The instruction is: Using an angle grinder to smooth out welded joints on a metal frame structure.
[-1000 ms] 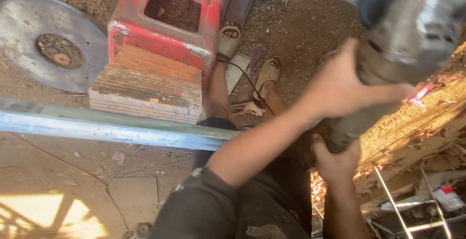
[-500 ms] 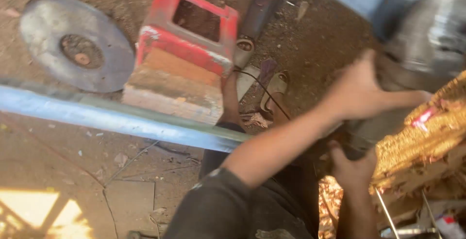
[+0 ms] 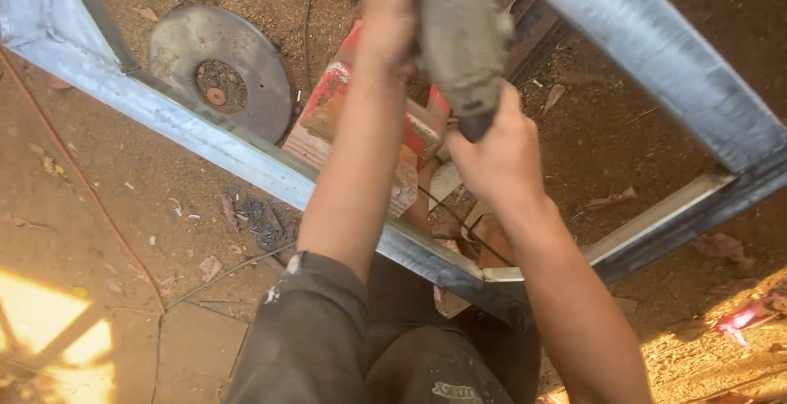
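Head view, the only one: both hands are wrapped around a dusty grey cylindrical power tool (image 3: 461, 39), most likely a grinder, held above the grey welded steel tube frame (image 3: 246, 162). The left hand (image 3: 393, 10) is closed on the tool's upper body near the top edge of the picture; the right hand (image 3: 496, 154) is closed on the dark tail end of the handle, lower down and nearer the person. So the tool's long axis runs from the right hand up and away to the left hand, tilted slightly leftward, with its working end out of sight past the top edge.

Taking the frame as landmark: its near rail runs on a slant from upper left down to a corner joint (image 3: 492, 277) just below the right wrist, and a second rail crosses the upper right. The tool hangs over the opening between these rails, apart from both. The right hand is the nearer one to the corner joint.

Under the frame on the dirt ground (image 3: 98, 232) lie a round grey metal disc (image 3: 221, 68), left of the tool, and a red metal box with a wooden block (image 3: 336, 117), partly hidden behind the left forearm. A thin dark cable (image 3: 459, 219) trails from the handle end.
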